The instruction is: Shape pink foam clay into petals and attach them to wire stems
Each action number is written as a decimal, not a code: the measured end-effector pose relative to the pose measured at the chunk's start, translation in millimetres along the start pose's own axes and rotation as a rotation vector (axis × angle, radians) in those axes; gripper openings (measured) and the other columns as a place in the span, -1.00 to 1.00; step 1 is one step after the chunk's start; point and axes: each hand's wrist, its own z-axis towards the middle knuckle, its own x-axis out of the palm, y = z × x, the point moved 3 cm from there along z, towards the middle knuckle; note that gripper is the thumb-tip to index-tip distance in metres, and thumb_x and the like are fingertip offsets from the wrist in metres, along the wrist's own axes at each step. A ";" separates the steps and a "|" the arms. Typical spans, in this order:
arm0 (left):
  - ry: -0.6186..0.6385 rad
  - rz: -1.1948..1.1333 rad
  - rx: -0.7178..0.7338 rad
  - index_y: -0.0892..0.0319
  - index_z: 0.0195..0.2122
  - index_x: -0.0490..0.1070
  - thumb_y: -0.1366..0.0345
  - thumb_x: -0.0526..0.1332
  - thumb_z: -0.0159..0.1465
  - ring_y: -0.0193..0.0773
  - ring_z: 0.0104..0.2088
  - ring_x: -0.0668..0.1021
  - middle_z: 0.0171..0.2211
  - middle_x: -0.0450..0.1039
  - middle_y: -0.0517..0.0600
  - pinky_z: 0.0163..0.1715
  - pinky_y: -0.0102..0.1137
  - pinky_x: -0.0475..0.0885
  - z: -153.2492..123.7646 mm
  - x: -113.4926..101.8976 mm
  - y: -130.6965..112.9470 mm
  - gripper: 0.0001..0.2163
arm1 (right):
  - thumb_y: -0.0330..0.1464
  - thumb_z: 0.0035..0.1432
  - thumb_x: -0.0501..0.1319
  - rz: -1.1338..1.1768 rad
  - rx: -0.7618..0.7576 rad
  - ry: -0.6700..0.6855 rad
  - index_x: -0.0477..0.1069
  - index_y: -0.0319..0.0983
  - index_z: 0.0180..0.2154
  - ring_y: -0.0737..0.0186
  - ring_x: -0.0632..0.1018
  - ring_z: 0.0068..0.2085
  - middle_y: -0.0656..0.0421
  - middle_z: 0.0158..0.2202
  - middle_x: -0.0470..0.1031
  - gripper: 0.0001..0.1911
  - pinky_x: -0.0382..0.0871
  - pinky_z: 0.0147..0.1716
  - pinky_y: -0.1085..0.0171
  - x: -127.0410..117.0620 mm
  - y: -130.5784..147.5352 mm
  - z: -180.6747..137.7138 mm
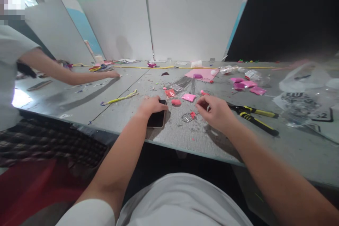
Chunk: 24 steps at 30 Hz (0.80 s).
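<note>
Black phone (156, 120) lies gripped under left hand (150, 106); red scrap (192, 114) nine o'clock of half-curled right hand (215, 111), hold unclear; table edge (185, 150) at six.

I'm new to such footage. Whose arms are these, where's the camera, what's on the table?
One camera sits on a person's head, looking down at their own bare hands. The left hand rests on a dark phone. The right hand is beside a small wire ring, fingertips pinched; whether it holds anything is unclear. On the grey table lie a red lump, pink packets and black-and-yellow pliers. The arm at far left is another person's.
</note>
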 end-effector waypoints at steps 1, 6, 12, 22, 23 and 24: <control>0.004 0.000 -0.004 0.04 0.17 0.48 -0.23 0.30 0.11 0.28 0.10 0.55 0.13 0.51 0.29 -0.04 -0.10 0.45 0.2 0.1 0.5 -0.32 | -0.32 0.28 0.21 0.000 -0.003 -0.004 0.43 -0.18 -0.32 0.20 0.50 -0.42 0.17 -0.43 0.54 -0.89 0.30 -0.38 0.20 0.0 0.1 0.0; 0.025 -0.047 -0.025 0.04 0.22 0.43 -0.26 0.28 0.13 0.27 0.12 0.54 0.15 0.50 0.29 -0.03 -0.11 0.45 4.0 2.1 3.2 -0.28 | -0.34 0.27 0.23 -0.003 -0.005 0.001 0.44 -0.18 -0.32 0.22 0.51 -0.40 0.17 -0.41 0.55 -0.90 0.31 -0.37 0.22 1.9 -1.9 -0.1; 0.018 -0.064 -0.046 0.03 0.23 0.42 -0.28 0.26 0.13 0.26 0.15 0.54 0.19 0.47 0.29 -0.01 -0.12 0.46 8.3 4.3 5.6 -0.27 | -0.31 0.30 0.23 -0.021 0.002 0.016 0.44 -0.18 -0.32 0.21 0.53 -0.39 0.16 -0.39 0.59 -0.87 0.30 -0.36 0.23 4.0 -5.6 0.5; -0.010 -0.066 -0.015 0.07 0.21 0.45 -0.22 0.27 0.16 0.29 0.15 0.52 0.11 0.52 0.31 -0.03 -0.11 0.45 9.6 4.7 5.1 -0.32 | -0.35 0.30 0.25 -0.072 -0.008 -0.036 0.54 -0.18 -0.26 0.20 0.56 -0.42 0.14 -0.35 0.67 -0.90 0.35 -0.32 0.21 3.0 -7.4 -0.2; -0.015 -0.067 -0.009 0.08 0.20 0.45 -0.22 0.27 0.16 0.30 0.15 0.52 0.10 0.53 0.31 -0.03 -0.10 0.45 10.2 5.1 5.2 -0.32 | -0.36 0.30 0.25 -0.074 -0.014 -0.041 0.56 -0.18 -0.25 0.19 0.58 -0.41 0.14 -0.33 0.68 -0.90 0.37 -0.31 0.21 3.2 -7.9 -0.2; -0.018 -0.068 -0.004 0.09 0.20 0.46 -0.23 0.26 0.16 0.30 0.14 0.52 0.10 0.53 0.32 -0.03 -0.10 0.45 10.8 5.5 5.5 -0.32 | -0.37 0.30 0.25 -0.075 -0.021 -0.046 0.57 -0.18 -0.24 0.18 0.59 -0.40 0.13 -0.31 0.70 -0.90 0.38 -0.30 0.20 3.2 -8.4 -0.1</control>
